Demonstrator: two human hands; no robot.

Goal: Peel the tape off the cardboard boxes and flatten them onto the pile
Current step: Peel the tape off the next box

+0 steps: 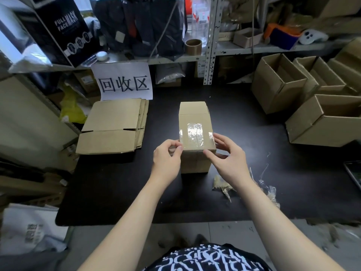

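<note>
1 taped box — L hand, R hand

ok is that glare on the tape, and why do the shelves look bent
Head view: yes, the clear tape on the box catches white glare that hides its surface; head view's wide-angle lens bows the shelf and frame edges; corners are dim and soft, the centre by the left hand and right hand is sharp.

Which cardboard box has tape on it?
The small brown cardboard box centred on the black table, clear tape across its top; the larger brown boxes at right stand open.
</note>
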